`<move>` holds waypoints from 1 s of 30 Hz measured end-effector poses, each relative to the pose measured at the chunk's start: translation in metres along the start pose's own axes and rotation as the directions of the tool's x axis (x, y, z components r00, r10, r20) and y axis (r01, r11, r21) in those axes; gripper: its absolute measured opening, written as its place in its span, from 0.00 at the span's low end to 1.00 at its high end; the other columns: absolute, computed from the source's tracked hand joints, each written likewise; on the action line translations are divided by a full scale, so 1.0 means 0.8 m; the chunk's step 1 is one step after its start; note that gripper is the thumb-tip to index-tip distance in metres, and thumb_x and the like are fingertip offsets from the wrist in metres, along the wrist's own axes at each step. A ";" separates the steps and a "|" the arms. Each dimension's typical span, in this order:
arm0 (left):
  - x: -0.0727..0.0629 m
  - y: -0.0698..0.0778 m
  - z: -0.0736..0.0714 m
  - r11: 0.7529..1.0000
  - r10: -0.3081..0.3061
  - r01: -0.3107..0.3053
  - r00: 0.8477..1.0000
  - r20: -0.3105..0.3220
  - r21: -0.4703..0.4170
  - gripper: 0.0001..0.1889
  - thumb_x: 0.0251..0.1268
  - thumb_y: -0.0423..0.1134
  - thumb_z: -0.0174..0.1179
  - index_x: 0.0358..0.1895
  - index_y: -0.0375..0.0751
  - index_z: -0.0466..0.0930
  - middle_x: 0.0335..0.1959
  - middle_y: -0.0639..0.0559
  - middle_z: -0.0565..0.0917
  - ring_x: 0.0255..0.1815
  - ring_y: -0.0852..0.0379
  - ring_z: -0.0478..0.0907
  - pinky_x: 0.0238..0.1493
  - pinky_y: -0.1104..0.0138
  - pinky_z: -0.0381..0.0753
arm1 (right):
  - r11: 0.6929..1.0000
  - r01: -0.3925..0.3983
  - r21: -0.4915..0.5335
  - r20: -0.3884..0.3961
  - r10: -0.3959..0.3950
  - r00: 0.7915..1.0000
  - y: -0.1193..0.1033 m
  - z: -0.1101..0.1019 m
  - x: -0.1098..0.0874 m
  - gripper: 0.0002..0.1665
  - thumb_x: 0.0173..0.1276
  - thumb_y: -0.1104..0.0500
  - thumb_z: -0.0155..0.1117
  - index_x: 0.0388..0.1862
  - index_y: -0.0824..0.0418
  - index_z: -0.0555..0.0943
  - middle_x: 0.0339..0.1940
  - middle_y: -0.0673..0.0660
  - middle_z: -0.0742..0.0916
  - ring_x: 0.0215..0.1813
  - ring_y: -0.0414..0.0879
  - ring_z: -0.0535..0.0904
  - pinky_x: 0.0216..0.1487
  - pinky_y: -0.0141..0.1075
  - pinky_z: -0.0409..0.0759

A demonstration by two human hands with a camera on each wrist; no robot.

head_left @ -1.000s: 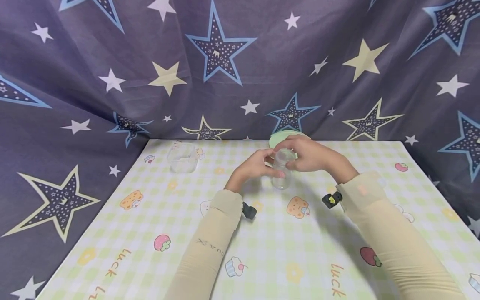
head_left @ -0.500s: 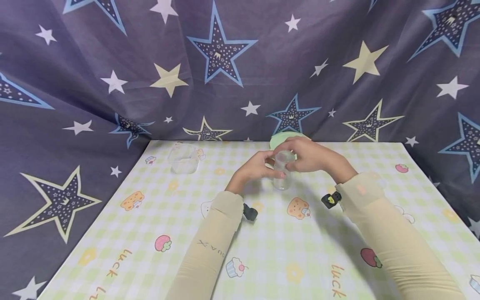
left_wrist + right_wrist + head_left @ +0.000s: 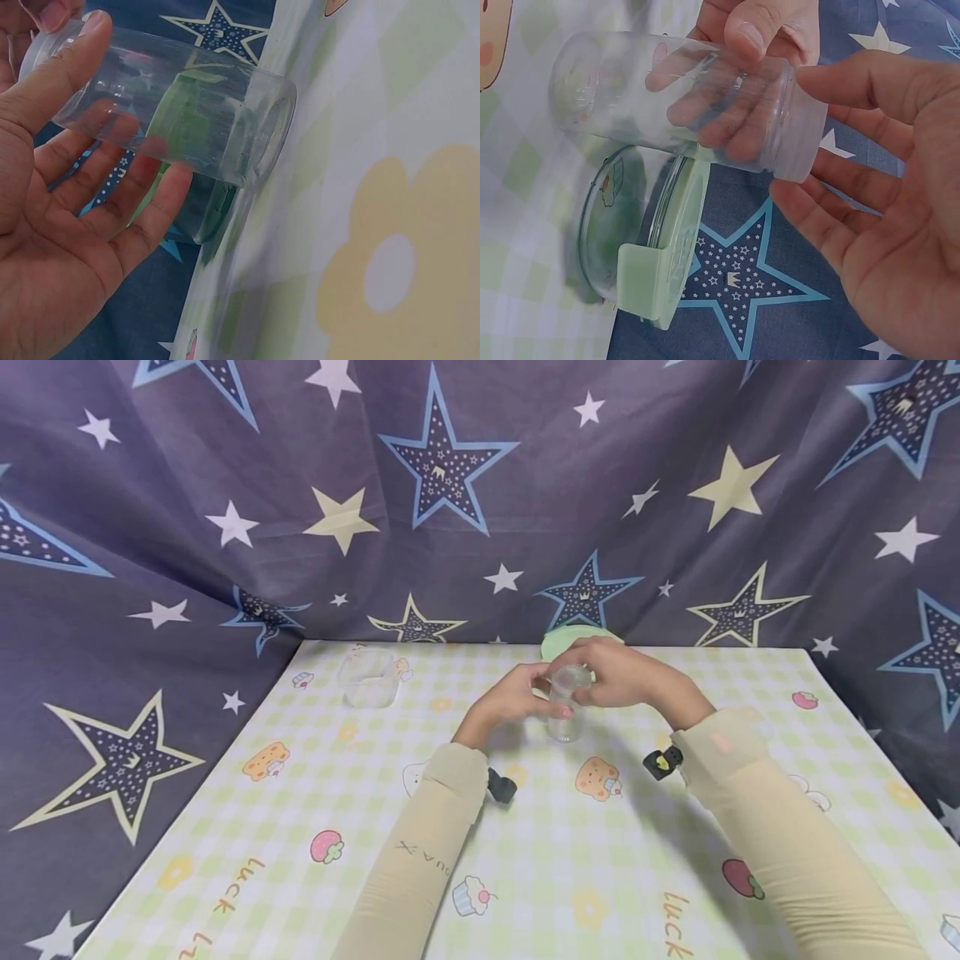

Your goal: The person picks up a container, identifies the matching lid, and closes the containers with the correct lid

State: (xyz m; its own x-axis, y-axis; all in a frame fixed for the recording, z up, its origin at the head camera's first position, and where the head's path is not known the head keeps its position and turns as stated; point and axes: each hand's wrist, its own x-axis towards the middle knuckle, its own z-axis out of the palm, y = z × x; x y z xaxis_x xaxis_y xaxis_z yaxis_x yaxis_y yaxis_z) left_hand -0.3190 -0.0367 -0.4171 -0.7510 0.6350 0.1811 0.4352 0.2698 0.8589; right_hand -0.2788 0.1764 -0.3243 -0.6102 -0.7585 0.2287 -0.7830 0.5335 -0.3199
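Observation:
A clear, see-through plastic jar [image 3: 566, 729] stands upright near the back of the table. Its translucent screw lid [image 3: 802, 127] is on the mouth. My left hand [image 3: 510, 697] holds the jar's body from the left, thumb on the near side and fingers on the far side. From the right, my right hand [image 3: 615, 672] grips the lid between thumb and fingers. The left wrist view shows the jar [image 3: 217, 112] bare inside, its base at or close to the tablecloth; I cannot tell if it touches.
Just behind the jar stands a round clear container with a pale green clip lid [image 3: 675, 247]. A clear, lidless-looking tub [image 3: 367, 683] stands at the back left. The table's checked cloth [image 3: 540, 852] ends at a star-printed curtain [image 3: 495, 535].
The head view has shifted very slightly. Both hands stay on the jar and its lid in nearly the same pose, and the jar has not visibly moved.

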 end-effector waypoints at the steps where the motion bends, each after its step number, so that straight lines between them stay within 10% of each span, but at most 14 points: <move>1: 0.000 0.000 0.000 1.000 0.000 0.000 1.000 -0.001 0.000 0.29 0.57 0.37 0.77 0.64 0.44 0.80 0.56 0.54 0.85 0.51 0.54 0.83 0.51 0.63 0.85 | 1.000 -0.005 0.000 0.001 0.005 1.000 0.000 0.000 0.000 0.28 0.54 0.69 0.68 0.57 0.60 0.87 0.51 0.56 0.89 0.52 0.56 0.82 0.52 0.51 0.80; 30: 0.001 0.002 0.001 0.998 -0.062 0.062 0.998 -0.014 0.031 0.30 0.55 0.44 0.80 0.62 0.49 0.82 0.54 0.59 0.85 0.53 0.55 0.80 0.51 0.63 0.84 | 0.997 -0.047 -0.063 0.059 0.051 0.997 -0.008 -0.007 0.001 0.24 0.54 0.68 0.78 0.53 0.62 0.89 0.46 0.58 0.90 0.47 0.55 0.85 0.49 0.49 0.84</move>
State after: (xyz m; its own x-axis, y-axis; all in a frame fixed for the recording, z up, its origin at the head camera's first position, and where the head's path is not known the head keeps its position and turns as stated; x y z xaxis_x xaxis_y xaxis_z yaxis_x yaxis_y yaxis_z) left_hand -0.3186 -0.0352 -0.4159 -0.7831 0.6072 0.1343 0.4030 0.3312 0.8532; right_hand -0.2752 0.1743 -0.3170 -0.6412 -0.7510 0.1576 -0.7594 0.5914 -0.2714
